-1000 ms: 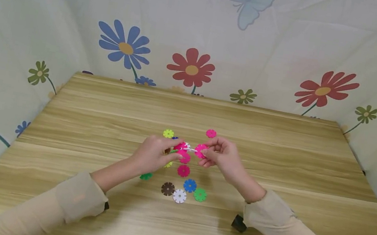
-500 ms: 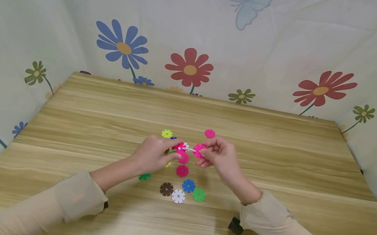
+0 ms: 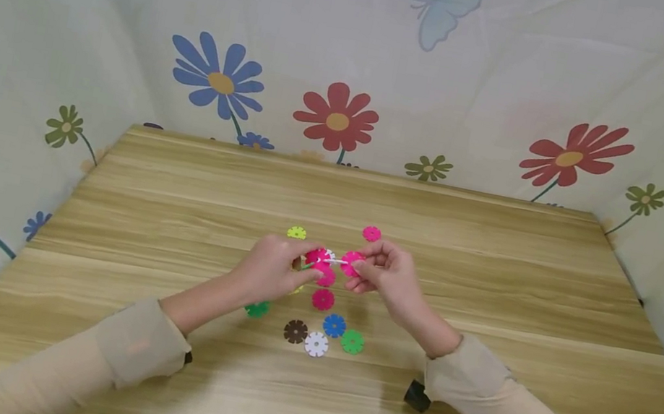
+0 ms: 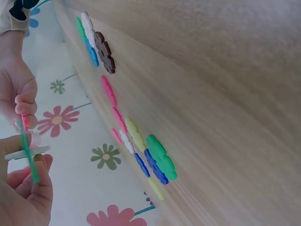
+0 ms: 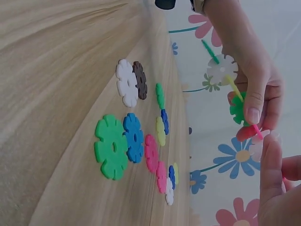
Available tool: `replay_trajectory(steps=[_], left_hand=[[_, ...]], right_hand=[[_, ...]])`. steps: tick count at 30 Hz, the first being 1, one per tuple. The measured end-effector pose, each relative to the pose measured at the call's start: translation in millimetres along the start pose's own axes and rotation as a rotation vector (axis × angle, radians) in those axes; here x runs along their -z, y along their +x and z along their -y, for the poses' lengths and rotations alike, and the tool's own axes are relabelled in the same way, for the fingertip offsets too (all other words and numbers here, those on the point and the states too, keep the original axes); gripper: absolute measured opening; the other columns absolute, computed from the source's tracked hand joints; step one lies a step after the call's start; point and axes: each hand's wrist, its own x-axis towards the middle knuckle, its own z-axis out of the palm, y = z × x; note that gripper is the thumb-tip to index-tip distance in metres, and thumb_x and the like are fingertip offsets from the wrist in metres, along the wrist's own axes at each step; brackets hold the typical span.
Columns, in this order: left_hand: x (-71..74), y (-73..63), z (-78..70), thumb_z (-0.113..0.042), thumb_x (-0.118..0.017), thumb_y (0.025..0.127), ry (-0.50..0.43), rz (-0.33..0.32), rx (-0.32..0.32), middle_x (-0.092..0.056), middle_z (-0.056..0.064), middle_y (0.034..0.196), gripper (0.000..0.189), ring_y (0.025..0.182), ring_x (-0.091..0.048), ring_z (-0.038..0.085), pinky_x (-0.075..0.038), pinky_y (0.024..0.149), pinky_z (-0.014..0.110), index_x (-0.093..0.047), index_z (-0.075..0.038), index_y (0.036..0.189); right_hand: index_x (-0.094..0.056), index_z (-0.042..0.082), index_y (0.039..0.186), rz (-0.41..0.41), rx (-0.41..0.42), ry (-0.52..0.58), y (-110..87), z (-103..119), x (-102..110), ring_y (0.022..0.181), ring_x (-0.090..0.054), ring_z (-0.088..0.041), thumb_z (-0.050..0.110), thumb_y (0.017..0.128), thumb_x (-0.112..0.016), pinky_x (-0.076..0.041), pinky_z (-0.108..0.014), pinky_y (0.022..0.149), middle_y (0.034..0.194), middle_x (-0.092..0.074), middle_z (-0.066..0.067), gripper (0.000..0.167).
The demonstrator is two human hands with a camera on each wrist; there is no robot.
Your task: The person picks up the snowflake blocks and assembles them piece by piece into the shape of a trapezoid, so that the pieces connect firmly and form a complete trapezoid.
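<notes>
Above the table (image 3: 178,181), a disc chain (image 5: 237,110), aligned lengthwise from nine to three o'clock, is pinched by the left hand (image 3: 272,267) and right hand (image 3: 389,277), with three loose pink discs (image 3: 323,299) nearby and one brown disc (image 3: 295,331) toward six o'clock.

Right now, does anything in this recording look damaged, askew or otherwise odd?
Nothing stands out. The loose discs lie on the table, some touching or overlapping, with no visible breakage. The left hand and right hand both hold the chain of joined discs, which shows no obvious damage.
</notes>
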Motion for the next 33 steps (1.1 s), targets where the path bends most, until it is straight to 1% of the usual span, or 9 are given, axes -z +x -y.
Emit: replay_trajectory(steps=[4, 8, 14, 18, 21, 23, 27, 30, 33], left_hand=[[-0.7, 2.5, 0.3, -0.024, -0.069, 0.077, -0.038, 0.018, 0.035, -0.066, 0.001, 0.076, 0.038, 0.056, -0.05, 0.004, -0.039, 0.048, 0.011, -0.061, -0.006, 0.109], [-2.0, 4.0, 0.6, -0.026, -0.068, 0.077, -0.104, 0.066, 0.048, -0.066, 0.002, 0.09, 0.045, 0.058, -0.049, 0.006, -0.042, 0.049, 0.013, -0.057, -0.007, 0.117], [-3.3, 7.0, 2.0, -0.021, -0.064, 0.081, -0.229, 0.144, 0.067, -0.066, 0.003, 0.098, 0.039, 0.065, -0.052, 0.007, -0.046, 0.055, 0.014, -0.057, -0.014, 0.118], [-3.5, 7.9, 6.1, -0.021, -0.063, 0.082, -0.261, 0.186, 0.068, -0.066, 0.0, 0.093, 0.035, 0.064, -0.049, 0.009, -0.045, 0.054, 0.017, -0.059, -0.018, 0.116], [-3.0, 7.8, 12.5, -0.021, -0.062, 0.082, -0.298, 0.221, 0.119, -0.065, 0.0, 0.091, 0.035, 0.059, -0.047, 0.009, -0.044, 0.052, 0.019, -0.059, -0.018, 0.117], [-1.5, 7.9, 16.6, -0.022, -0.062, 0.083, -0.323, 0.242, 0.164, -0.065, 0.002, 0.094, 0.035, 0.057, -0.046, 0.01, -0.044, 0.051, 0.02, -0.058, -0.017, 0.117], [2.2, 7.0, 23.4, -0.024, -0.062, 0.082, -0.343, 0.253, 0.209, -0.065, 0.004, 0.099, 0.036, 0.06, -0.049, 0.011, -0.045, 0.054, 0.022, -0.058, -0.016, 0.117], [4.2, 5.8, 26.2, -0.025, -0.062, 0.082, -0.346, 0.257, 0.215, -0.064, 0.005, 0.104, 0.037, 0.072, -0.056, 0.011, -0.048, 0.061, 0.021, -0.058, -0.016, 0.117], [5.1, 4.6, 27.8, -0.024, -0.062, 0.082, -0.354, 0.263, 0.226, -0.063, 0.005, 0.107, 0.037, 0.08, -0.058, 0.012, -0.049, 0.066, 0.021, -0.058, -0.015, 0.118]], right_hand=[[-0.045, -0.01, 0.097, 0.024, 0.001, 0.027, 1.2, -1.3, 2.4, 0.052, -0.059, -0.011, -0.007, 0.084, -0.049, -0.05, -0.02, 0.05, 0.071, -0.058, -0.003, 0.014], [-0.045, -0.009, 0.099, 0.042, -0.011, 0.032, 2.1, -1.8, 2.7, 0.054, -0.06, -0.011, -0.006, 0.084, -0.05, -0.05, -0.02, 0.051, 0.072, -0.059, -0.003, 0.016], [-0.045, -0.011, 0.102, 0.061, -0.051, 0.018, 2.5, -2.1, 0.7, 0.054, -0.06, -0.011, -0.006, 0.084, -0.05, -0.05, -0.02, 0.051, 0.069, -0.059, -0.003, 0.019], [-0.044, -0.009, 0.106, 0.099, -0.075, -0.018, 2.1, -2.9, 2.6, 0.057, -0.061, -0.014, -0.005, 0.084, -0.051, -0.052, -0.023, 0.053, 0.07, -0.059, -0.005, 0.023], [-0.044, -0.009, 0.111, 0.143, -0.075, -0.094, 1.6, -6.1, 8.4, 0.063, -0.063, -0.018, -0.003, 0.083, -0.053, -0.054, -0.033, 0.061, 0.075, -0.06, -0.011, 0.029], [-0.045, -0.01, 0.112, 0.188, -0.07, -0.18, 0.6, -10.5, 13.9, 0.068, -0.063, -0.019, -0.002, 0.082, -0.055, -0.054, -0.035, 0.065, 0.08, -0.059, -0.013, 0.033], [-0.05, -0.011, 0.107, 0.335, -0.046, -0.405, -3.6, -22.4, 24.6, 0.074, -0.058, -0.014, -0.002, 0.078, -0.06, -0.052, -0.03, 0.066, 0.085, -0.059, -0.015, 0.032], [-0.054, -0.009, 0.102, 0.458, -0.045, -0.521, -8.1, -31.1, 30.0, 0.076, -0.053, -0.013, 0.0, 0.076, -0.063, -0.049, -0.026, 0.064, 0.087, -0.059, -0.017, 0.028], [-0.058, -0.005, 0.096, 0.53, -0.043, -0.614, -12.4, -39.1, 33.3, 0.075, -0.05, -0.012, 0.003, 0.073, -0.066, -0.047, -0.023, 0.063, 0.084, -0.057, -0.012, 0.026]])
